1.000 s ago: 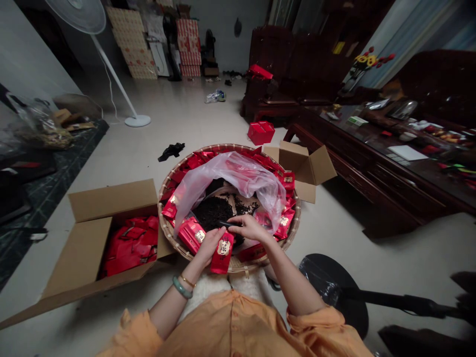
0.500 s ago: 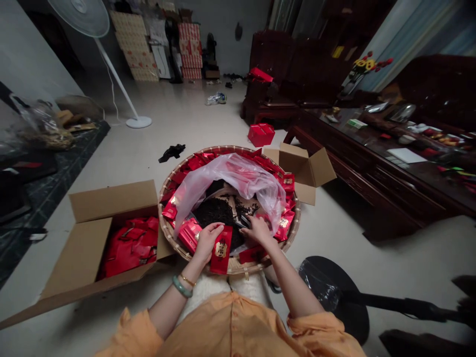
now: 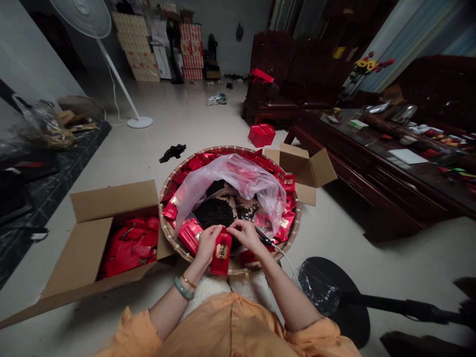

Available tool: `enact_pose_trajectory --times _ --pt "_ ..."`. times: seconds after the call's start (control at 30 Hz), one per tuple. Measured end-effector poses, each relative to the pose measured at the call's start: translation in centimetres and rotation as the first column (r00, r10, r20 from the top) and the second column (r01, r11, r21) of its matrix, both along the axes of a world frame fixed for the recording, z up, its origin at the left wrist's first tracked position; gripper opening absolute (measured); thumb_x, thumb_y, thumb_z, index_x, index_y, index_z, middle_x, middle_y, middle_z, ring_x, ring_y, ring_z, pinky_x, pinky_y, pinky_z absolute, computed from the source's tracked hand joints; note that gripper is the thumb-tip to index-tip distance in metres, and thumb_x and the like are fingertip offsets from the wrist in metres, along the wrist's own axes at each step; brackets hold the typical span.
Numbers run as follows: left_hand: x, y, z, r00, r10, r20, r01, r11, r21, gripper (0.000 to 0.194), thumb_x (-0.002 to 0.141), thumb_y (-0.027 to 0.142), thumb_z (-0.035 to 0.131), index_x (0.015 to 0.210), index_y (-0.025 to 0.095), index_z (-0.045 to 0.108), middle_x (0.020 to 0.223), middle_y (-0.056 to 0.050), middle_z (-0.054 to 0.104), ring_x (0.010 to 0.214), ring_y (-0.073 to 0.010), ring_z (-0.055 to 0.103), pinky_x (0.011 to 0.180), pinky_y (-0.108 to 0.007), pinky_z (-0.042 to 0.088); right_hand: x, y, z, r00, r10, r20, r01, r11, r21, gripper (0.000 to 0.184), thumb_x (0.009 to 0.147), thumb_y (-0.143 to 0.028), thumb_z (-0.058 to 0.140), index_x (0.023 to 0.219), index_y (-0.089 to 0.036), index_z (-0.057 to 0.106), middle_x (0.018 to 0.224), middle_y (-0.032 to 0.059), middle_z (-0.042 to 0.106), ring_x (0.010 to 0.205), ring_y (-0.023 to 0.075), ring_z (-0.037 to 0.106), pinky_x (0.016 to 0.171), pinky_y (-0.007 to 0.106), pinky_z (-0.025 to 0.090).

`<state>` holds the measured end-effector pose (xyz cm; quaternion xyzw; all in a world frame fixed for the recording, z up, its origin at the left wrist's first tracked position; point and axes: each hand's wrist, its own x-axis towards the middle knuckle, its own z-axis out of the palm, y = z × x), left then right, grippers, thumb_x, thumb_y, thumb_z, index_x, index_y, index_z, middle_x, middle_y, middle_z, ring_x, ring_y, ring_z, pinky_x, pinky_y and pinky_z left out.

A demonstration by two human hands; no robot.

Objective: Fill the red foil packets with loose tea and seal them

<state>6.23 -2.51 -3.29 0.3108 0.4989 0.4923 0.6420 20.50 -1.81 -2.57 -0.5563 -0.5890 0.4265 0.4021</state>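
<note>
Red foil sachet [image 3: 221, 253] pinched at its top edge by left hand [image 3: 208, 243] and right hand [image 3: 245, 235], hands close together; sachet hangs upright just inside the near rim of a round woven bamboo tray [image 3: 174, 243]. Black corded tool [image 3: 262, 236] touches the right hand, running toward the tray's right side. Tray holds more red sachets around a translucent plastic bag [image 3: 193, 198] of dark loose tea [image 3: 213, 213]; open cardboard box [image 3: 111, 198] packed with red sachets sits touching the tray's left rim.

From where I'm watching, this looks like a home living room, with a dark carved wooden settee [image 3: 293, 69] at upper right, a long glass-topped table [image 3: 357, 168] at right, and a standing fan [image 3: 84, 12] at upper left.
</note>
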Motion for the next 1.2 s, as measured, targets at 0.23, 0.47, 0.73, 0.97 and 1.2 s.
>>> enact_pose_trajectory --times 0.23,0.47,0.73,0.97,1.2 --pt "-0.7 0.6 0.8 0.987 0.030 0.157 -0.025 0.999 -0.030 0.038 0.076 0.040 0.060 0.103 0.014 0.064 0.104 -0.013 0.068 0.085 -0.0185 0.065 0.073 -0.028 0.051 0.8 0.2 1.5 0.929 -0.104 -0.355 0.036 0.980 -0.194 0.029 0.067 -0.043 0.066 0.071 -0.017 0.056 0.045 -0.0059 0.054 0.036 0.0088 0.049 0.034 0.018 0.039" --pt "-1.9 1.1 0.4 0.966 0.188 0.178 -0.188 0.982 -0.016 0.041 0.083 0.037 0.049 0.118 0.016 0.054 0.119 -0.015 0.060 0.089 -0.0177 0.065 0.080 -0.032 0.050 4.0 4.3 6.2 0.490 -0.380 -0.784 0.570 0.821 -0.042 0.031 0.065 -0.029 0.072 0.085 -0.020 0.051 0.064 -0.0075 0.058 0.055 0.0077 0.063 0.053 0.016 0.053" --pt "-3.5 1.4 -1.2 0.977 0.137 -0.165 -0.108 0.979 0.174 0.038 0.077 0.035 0.054 0.109 0.015 0.059 0.116 -0.014 0.060 0.095 -0.0211 0.061 0.080 -0.035 0.050 4.5 6.7 9.8 0.625 -0.138 -0.769 0.271 0.961 0.048 0.035 0.070 -0.027 0.070 0.103 -0.020 0.059 0.109 0.0061 0.064 0.097 0.0181 0.064 0.081 0.029 0.054" --pt "-9.1 3.4 -1.7 0.136 0.078 -0.988 0.413 0.902 0.128 0.036 0.073 0.019 0.058 0.108 0.015 0.058 0.116 -0.016 0.056 0.111 -0.0292 0.050 0.096 -0.043 0.035 -0.1 3.2 2.1 0.828 -0.082 -0.555 -0.068 0.967 -0.244 0.023 0.069 -0.033 0.066 0.085 -0.016 0.063 0.074 0.0034 0.068 0.064 0.0133 0.065 0.055 0.023 0.052" --pt "-8.5 3.2 -1.2 -0.189 -0.103 -0.977 0.388 0.906 -0.171 0.050 0.066 0.025 0.069 0.112 0.013 0.054 0.111 -0.019 0.054 0.102 -0.0320 0.053 0.086 -0.039 0.039 -3.9 0.6 -3.9 0.976 0.147 -0.161 -0.184 0.952 -0.244 0.017 0.074 -0.019 0.054 0.086 -0.018 0.067 0.072 -0.0001 0.067 0.058 0.0087 0.059 0.049 0.018 0.046"
